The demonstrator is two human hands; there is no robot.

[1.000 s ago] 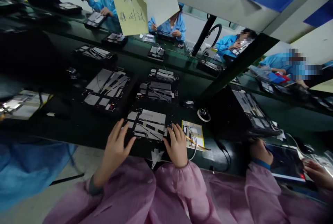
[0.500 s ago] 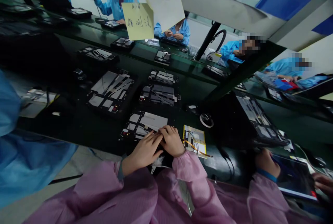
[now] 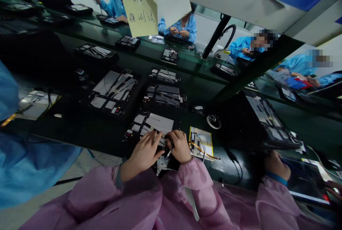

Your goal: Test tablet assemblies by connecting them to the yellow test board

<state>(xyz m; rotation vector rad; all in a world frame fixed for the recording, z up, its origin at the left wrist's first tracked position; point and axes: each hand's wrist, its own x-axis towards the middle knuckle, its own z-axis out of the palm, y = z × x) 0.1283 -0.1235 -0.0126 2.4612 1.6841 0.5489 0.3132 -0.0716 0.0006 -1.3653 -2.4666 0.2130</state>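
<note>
An opened tablet back [image 3: 149, 124] with grey shielding plates and cables lies on the dark green bench right in front of me. My left hand [image 3: 144, 149] rests on its near edge with the fingers stretched flat over it. My right hand [image 3: 180, 145] is curled closed beside it, pinching a thin metal tool whose tip shows between the two hands. A yellow-edged board with an orange flex cable [image 3: 201, 142] lies just right of my right hand.
More opened tablets [image 3: 164, 94] [image 3: 113, 91] lie further back on the bench. A tape roll [image 3: 213, 121] sits to the right. A co-worker's hand [image 3: 276, 164] in a pink sleeve holds a tablet at right. People in blue coats work across the line.
My hands came together from the tablet's two sides to its near right edge. My right hand has closed on a thin tool.
</note>
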